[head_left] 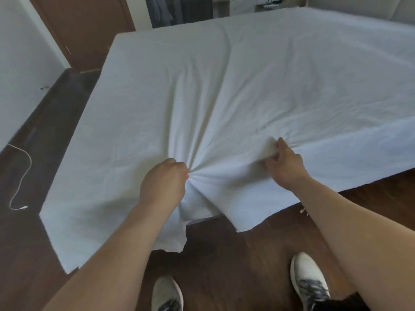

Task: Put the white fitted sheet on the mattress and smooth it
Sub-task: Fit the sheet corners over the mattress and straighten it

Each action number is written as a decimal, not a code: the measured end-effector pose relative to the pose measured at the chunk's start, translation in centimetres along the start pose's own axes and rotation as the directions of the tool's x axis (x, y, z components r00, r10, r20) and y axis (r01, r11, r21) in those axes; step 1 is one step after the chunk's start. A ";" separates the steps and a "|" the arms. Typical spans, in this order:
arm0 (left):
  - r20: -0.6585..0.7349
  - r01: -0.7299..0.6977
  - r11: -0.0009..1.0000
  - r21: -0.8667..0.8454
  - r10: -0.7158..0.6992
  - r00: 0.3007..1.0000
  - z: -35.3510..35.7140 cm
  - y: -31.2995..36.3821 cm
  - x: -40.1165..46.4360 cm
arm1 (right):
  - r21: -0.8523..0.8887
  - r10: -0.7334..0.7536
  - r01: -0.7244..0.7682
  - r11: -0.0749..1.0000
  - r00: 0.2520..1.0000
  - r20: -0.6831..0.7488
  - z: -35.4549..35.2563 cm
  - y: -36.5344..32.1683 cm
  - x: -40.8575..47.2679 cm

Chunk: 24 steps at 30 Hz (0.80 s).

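Dark wood floor (224, 254) with a thin white cord (21, 176) at left surrounds a low mattress draped in a soft, creased white fitted sheet (247, 86). Left hand (162, 185) fists a bunch, wrinkles fanning out; right hand (285, 167) pinches a fold near the bed's edge.

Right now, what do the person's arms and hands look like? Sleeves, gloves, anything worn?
Both forearms are bare, with no sleeves in view. The left hand and right hand wear no gloves, and no rings, watch or wristbands are visible. No markings show on either arm. Further down, the person wears white sneakers with dark laces.
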<state>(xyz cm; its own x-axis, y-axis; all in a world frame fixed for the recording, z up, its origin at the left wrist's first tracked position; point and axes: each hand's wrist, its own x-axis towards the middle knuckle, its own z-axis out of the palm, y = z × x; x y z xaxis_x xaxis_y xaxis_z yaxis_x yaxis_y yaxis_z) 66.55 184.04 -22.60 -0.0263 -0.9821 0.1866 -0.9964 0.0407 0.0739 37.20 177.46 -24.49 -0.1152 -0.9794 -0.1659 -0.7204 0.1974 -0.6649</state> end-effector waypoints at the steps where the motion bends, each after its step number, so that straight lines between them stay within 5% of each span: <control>1: 0.032 0.012 1.000 0.022 -0.013 0.999 0.0 0.2 0.2 | -0.053 0.006 -0.005 0.999 1.000 0.025 -0.2 0.0 -0.1; 5: 0.122 0.047 0.993 0.110 -0.060 0.991 -0.7 1.1 0.9 | -0.265 -0.081 0.102 0.959 0.993 0.090 0.2 1.5 1.2; 9: -0.088 -0.093 0.996 0.003 0.093 0.992 0.5 2.4 0.8 | -0.331 -0.108 0.129 0.935 0.991 0.083 0.0 0.9 0.8; 14: 0.101 -0.219 0.975 0.034 0.215 0.971 2.5 4.0 1.5 | -0.448 -0.261 0.184 0.875 0.958 -0.115 0.1 -1.7 -0.4; 17: 0.114 -0.193 0.977 0.086 0.183 0.977 2.6 3.4 1.4 | -0.465 -0.397 0.382 0.799 0.915 0.070 1.3 -2.4 -0.8; 20: 0.137 -0.173 0.985 0.027 0.168 0.976 1.5 2.2 0.8 | -0.583 -0.310 0.411 0.700 0.912 0.270 2.3 -2.1 -1.4; 24: 0.104 0.009 0.985 -0.171 0.009 0.995 -0.5 -0.2 -1.3 | -0.457 -0.291 0.276 0.845 0.956 0.041 1.9 -4.6 -2.7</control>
<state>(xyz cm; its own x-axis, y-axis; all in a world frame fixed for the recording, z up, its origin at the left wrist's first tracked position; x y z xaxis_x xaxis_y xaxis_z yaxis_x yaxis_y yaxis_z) 66.80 185.39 -22.38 -0.0438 -0.9954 0.0847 -0.9682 0.0632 0.2421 42.16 179.23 -22.37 0.1270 -0.9919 0.0049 -0.9535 -0.1235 -0.2749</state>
